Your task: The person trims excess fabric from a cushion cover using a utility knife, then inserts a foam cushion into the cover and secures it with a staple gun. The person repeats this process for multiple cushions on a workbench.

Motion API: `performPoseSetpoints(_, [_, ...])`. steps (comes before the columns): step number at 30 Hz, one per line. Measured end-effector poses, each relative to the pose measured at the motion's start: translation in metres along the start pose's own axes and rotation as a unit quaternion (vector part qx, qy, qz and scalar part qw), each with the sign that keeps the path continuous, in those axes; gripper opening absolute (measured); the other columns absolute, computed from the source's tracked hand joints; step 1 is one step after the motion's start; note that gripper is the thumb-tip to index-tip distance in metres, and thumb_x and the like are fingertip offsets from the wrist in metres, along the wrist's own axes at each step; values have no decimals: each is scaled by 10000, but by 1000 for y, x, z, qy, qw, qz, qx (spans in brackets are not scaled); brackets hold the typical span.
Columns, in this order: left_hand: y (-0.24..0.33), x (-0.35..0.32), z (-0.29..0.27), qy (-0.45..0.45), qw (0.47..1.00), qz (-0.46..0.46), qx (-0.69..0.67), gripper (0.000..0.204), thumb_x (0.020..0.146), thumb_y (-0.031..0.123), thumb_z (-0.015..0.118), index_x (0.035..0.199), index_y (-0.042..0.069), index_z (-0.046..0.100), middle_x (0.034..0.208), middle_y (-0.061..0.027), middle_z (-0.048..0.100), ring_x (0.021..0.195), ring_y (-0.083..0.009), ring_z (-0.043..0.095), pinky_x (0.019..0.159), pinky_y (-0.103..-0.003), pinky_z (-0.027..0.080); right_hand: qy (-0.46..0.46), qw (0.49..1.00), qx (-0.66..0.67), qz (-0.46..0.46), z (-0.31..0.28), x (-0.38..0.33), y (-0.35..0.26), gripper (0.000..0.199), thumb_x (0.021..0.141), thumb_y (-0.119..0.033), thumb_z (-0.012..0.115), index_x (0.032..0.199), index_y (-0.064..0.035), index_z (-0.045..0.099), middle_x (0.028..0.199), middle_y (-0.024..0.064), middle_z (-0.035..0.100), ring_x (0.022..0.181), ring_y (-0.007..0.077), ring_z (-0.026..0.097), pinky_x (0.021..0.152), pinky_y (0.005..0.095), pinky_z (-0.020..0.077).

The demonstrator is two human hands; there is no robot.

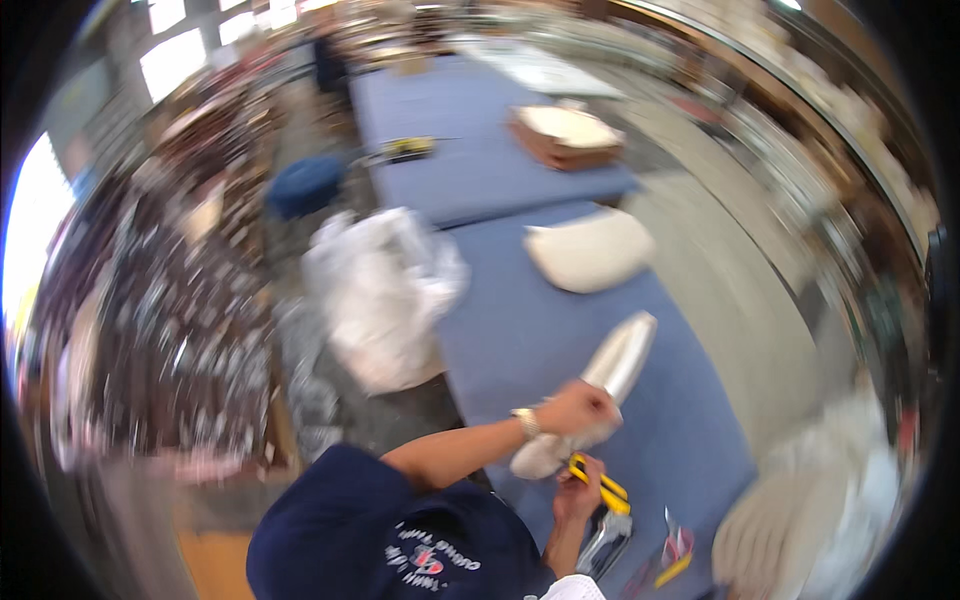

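My left hand (580, 408), with a watch on its wrist, is closed round the middle of a long cream padded piece (628, 350). That piece is tilted up over the blue-covered table (690, 400), one end pointing away from me and the other close to my right hand. My right hand (577, 492) is closed on the yellow handle of a yellow-and-silver staple gun (612, 500). The gun's silver body slants down beside my forearm, near the table's surface. Motion blur hides the finer detail of my fingers.
Farther along lie a cream cushion piece (590, 250), a stack of cream-and-brown panels (567, 138) and a yellow-black tool (408, 148). At left stand a white plastic bag (385, 310) and a blue stool (306, 186). A small red-and-yellow item (676, 555) lies near my right hand.
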State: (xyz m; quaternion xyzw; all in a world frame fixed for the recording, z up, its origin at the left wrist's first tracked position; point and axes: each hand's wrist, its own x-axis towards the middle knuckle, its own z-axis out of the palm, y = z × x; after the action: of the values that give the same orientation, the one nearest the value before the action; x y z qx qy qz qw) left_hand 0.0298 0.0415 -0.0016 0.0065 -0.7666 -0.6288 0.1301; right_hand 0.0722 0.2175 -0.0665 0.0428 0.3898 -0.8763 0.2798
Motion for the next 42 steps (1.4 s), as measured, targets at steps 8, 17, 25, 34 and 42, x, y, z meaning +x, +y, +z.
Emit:
performPoseSetpoints(8, [-43,53,-31,-125,967,78,210,221,943,125,704,827,-28,595,738,-94,625,648,-158,552,609,-330,463,19,999,-25,-39,12,22,32,200,949,-286,690,949,-96,627,803,44,674,583,101,619,479,249,500])
performPoseSetpoints(17, [-69,44,-30,-186,946,171,201,253,941,163,716,835,-24,583,719,-90,563,632,-192,484,587,-359,427,235,943,-3,-235,27,8,27,202,928,-268,684,877,-81,628,753,40,664,553,105,587,467,263,484])
performPoseSetpoints(25, [-32,15,-97,-145,969,54,190,338,928,257,742,911,-77,694,764,-202,681,677,-301,597,661,-422,511,527,703,-464,112,-119,-29,-11,549,787,-488,703,1001,17,741,1002,217,752,951,340,740,825,471,587])
performPoseSetpoints(34, [-71,7,-154,-137,971,-24,196,349,948,278,729,1013,-63,696,873,-193,716,747,-264,611,733,-415,526,552,569,-608,-40,-100,-13,-100,756,799,-510,800,1363,-60,576,1322,176,622,1241,343,591,973,469,527])
performPoseSetpoints(42, [-18,14,-101,-366,921,124,46,370,944,217,740,1161,-78,687,862,-148,688,764,-193,634,700,-349,524,93,897,-351,-251,63,47,-38,433,1045,-407,581,1295,-57,630,1223,63,665,1147,145,589,1014,327,469])
